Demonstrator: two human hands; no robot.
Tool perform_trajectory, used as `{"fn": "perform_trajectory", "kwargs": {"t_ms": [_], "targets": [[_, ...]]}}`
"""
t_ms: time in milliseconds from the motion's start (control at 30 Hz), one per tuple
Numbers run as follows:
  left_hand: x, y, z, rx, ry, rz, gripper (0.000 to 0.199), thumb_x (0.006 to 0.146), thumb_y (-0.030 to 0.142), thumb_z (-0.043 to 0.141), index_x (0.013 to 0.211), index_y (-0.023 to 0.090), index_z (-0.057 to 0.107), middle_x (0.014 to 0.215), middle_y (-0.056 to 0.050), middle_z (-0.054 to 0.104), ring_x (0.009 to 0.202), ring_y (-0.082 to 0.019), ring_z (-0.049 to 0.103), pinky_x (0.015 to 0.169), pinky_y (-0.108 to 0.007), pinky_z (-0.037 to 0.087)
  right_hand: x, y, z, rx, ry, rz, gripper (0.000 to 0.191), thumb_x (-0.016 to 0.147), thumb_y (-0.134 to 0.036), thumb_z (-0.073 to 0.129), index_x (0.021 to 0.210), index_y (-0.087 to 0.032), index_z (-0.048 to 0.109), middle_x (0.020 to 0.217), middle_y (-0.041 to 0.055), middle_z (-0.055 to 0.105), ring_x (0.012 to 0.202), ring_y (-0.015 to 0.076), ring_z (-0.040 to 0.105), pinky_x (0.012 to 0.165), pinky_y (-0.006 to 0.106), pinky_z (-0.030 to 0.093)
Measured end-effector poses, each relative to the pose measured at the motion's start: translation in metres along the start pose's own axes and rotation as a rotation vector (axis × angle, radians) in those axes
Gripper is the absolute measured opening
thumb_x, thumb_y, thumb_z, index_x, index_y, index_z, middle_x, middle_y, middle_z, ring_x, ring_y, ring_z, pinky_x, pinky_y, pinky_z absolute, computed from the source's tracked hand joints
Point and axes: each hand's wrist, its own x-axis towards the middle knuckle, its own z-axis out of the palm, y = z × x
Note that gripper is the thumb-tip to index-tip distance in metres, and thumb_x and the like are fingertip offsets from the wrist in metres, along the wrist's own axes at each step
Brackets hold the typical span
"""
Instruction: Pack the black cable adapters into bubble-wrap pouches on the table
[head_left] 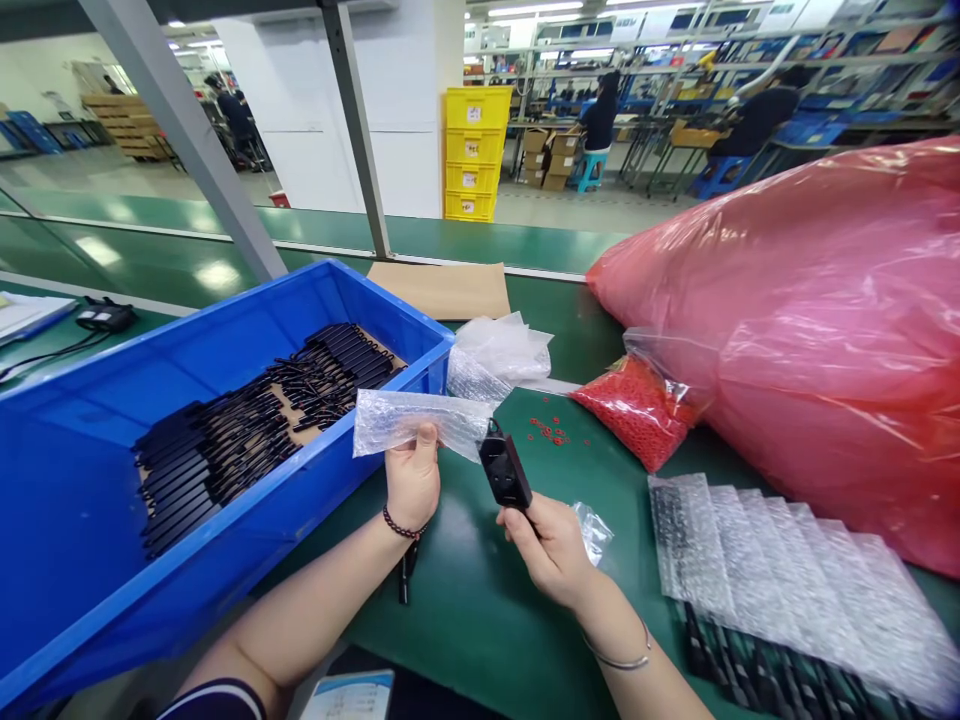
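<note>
My left hand is closed on a clear bubble-wrap bag, thumb on top, with the bag stretched out sideways. In my right hand is a black rectangular device with a cable loop at its top, held by its lower end. The device's top meets the right end of the bag; whether it is inside the opening I cannot tell. Under my left wrist a thin black piece lies on the green table. Small red rings are scattered beyond my right hand.
A blue bin with rows of black devices stands left. Bubble-wrap bags lie behind my hands. At right are a bag of red rings, a large pink plastic bag and a row of bubble-wrapped devices.
</note>
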Motion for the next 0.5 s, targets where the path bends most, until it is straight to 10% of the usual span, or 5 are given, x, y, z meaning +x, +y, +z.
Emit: {"fn": "perform_trajectory", "kwargs": {"t_ms": [500], "targets": [[-0.015, 0.011, 0.012, -0.172, -0.195, -0.235, 0.035, 0.080, 0.046, 0.057, 0.095, 0.015, 0.056, 0.083, -0.005, 0.066, 0.077, -0.019, 0.065, 0.074, -0.034, 0.052, 0.008, -0.007, 0.004, 0.273, -0.244, 0.278, 0.037, 0.093, -0.041, 0.036, 0.073, -0.017, 0.056, 0.061, -0.0006, 0.055, 0.059, 0.0105, 0.050, 0.059, 0.023, 0.036]]}}
